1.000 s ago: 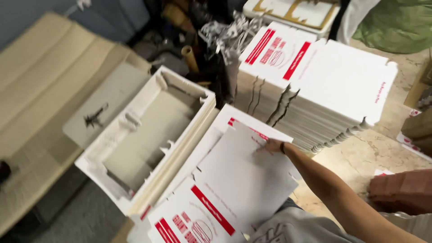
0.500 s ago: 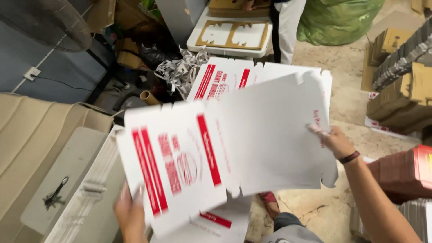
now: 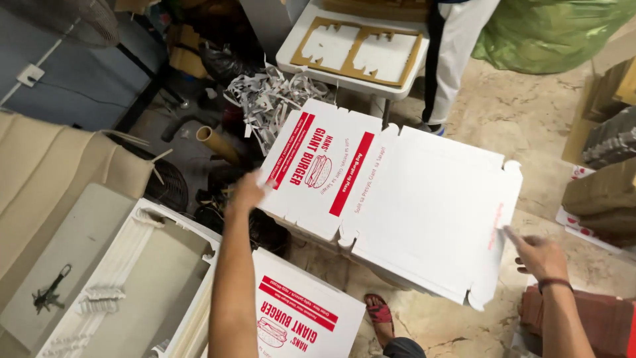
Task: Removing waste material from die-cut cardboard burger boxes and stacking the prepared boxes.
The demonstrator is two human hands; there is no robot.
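Head view, looking down: both hands hold a flat, unfolded white cardboard box blank with red stripes and red print [image 3: 391, 199], spread out level above a stack of the same blanks whose edges show just under it. The left hand [image 3: 248, 191] grips the blank's left edge beside the printed panel, fingers curled on the card. The right hand [image 3: 540, 255], with a dark band on the wrist, touches the right edge with its fingertips [image 3: 510, 232], fingers loosely spread; cannot tell if it pinches the edge or only rests against it. Below the left forearm lies a second pile of white printed blanks with red stripes [image 3: 298, 315], face up, near the bottom of the frame. To its left sits a white open tray-like box with folded walls [image 3: 132, 278], and left of that a pale grey flat board [image 3: 73, 245] with a small dark bunch of keys [image 3: 50, 295] lying on it. A red sandal on a foot [image 3: 381, 311] shows on the stone floor [image 3: 530, 126] below the held blank. Further up, a tangle of shredded white paper strips [image 3: 271, 96] lies next to a brown cardboard tube [image 3: 215, 142]. A white surface [image 3: 291, 53] carries brown cardboard cut-out waste [image 3: 358, 50]; another person's white trouser leg [image 3: 454, 53] stands beside it, near a green plastic bag [image 3: 550, 33].
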